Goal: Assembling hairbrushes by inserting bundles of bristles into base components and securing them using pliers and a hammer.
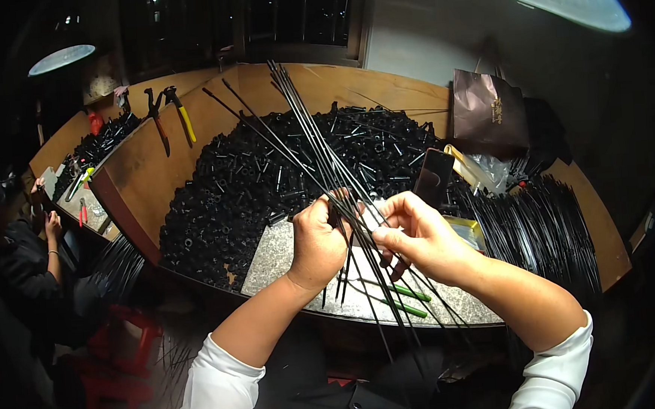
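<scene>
OK, from far left: seated co-worker (27, 256) at a separate bench, with a smaller black heap (102, 143). Next, yellow-handled pliers (187, 125) hung over the wooden partition (133, 160). Then a big heap of small black parts (217, 181), probably plenty left to handle. Mid-frame, left hand (318, 239) clamped in a fist round a fanned bunch of thin black rods (328, 163), raised above the pale bench mat (267, 264). Just beside it, right hand (412, 237) at the same bunch, thumb and index drawn close; can't tell if pinching a rod. Below, green-handled tool (414, 294) on the mat, not held. Far right, large stack of similar rods (527, 222); can't tell if finished or waiting. Judging it mid-batch: bunch not yet laid down. Can't make out whether any rod ends carry fitted parts.
</scene>
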The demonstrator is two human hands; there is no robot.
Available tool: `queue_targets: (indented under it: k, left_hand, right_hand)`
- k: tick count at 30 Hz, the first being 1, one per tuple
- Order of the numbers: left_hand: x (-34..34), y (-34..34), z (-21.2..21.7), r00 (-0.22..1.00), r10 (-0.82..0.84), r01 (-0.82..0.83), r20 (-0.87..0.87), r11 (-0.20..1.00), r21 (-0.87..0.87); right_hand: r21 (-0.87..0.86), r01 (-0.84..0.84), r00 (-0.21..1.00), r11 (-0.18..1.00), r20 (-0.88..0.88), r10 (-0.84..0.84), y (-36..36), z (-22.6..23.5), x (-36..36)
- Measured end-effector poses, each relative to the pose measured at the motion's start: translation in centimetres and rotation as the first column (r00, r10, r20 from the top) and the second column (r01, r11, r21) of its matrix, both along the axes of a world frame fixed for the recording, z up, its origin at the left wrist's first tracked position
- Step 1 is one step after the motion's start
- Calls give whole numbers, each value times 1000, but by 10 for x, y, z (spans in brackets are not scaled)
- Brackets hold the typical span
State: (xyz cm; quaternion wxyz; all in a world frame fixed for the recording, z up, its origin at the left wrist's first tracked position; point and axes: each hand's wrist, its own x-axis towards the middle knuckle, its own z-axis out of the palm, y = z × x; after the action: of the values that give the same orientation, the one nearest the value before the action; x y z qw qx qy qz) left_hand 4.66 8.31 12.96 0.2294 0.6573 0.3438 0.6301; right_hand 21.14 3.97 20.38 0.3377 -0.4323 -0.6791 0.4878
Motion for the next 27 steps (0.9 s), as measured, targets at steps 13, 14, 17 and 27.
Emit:
queue_targets:
  k: [13, 14, 17, 27]
  left_hand:
    - [1, -2, 6, 1000, 12, -13, 28, 999, 46]
    - [0, -1, 4, 997, 20, -22, 70, 1000, 19]
    - [0, 2, 5, 992, 40, -33, 123, 998, -58]
    - [-22, 22, 0, 999, 40, -41, -4, 994, -98]
  right_hand:
    - [609, -52, 948, 792, 278, -152, 4, -1, -10]
    - [681, -58, 952, 730, 257, -164, 4, 0, -11]
    - [703, 18, 963, 711, 180, -203, 7, 16, -10]
    - [270, 432, 879, 861, -341, -334, 36, 88, 60]
